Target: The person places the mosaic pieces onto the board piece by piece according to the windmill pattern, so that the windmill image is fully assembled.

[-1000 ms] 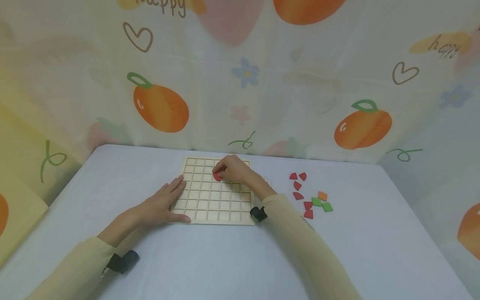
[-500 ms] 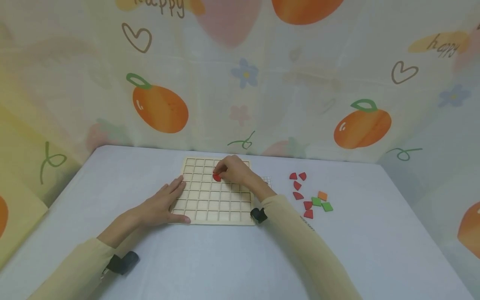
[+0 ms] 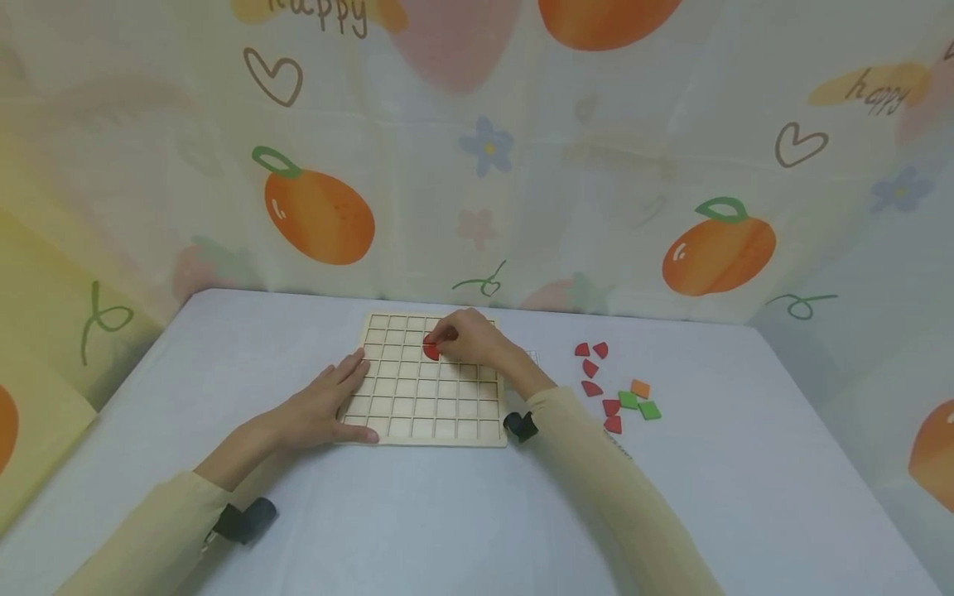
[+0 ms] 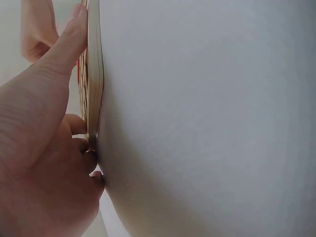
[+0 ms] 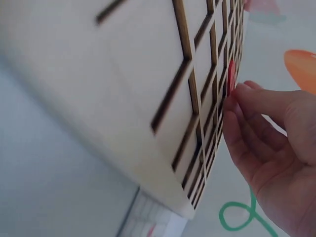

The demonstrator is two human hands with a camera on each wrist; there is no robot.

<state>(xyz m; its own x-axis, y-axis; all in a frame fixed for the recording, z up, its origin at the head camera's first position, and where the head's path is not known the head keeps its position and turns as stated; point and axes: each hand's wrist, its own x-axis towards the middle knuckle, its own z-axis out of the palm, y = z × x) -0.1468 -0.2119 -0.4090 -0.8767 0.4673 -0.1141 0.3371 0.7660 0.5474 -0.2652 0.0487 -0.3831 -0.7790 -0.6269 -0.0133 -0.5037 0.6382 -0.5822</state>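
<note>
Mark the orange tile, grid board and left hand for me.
Orange tile (image 3: 640,388): head view, middle of its top face.
Grid board (image 3: 426,387): head view, a bare central cell.
Left hand (image 3: 316,412): head view, back of the hand.

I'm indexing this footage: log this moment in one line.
left hand: touching left edge of grid board | right hand: pinching red piece at board | right of board: loose red pieces, green pieces, orange piece

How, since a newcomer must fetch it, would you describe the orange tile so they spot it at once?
On the table, look right of the board to the loose red pieces. Just right of them, beyond two green tiles, lies the orange tile, the only orange piece there.
</note>
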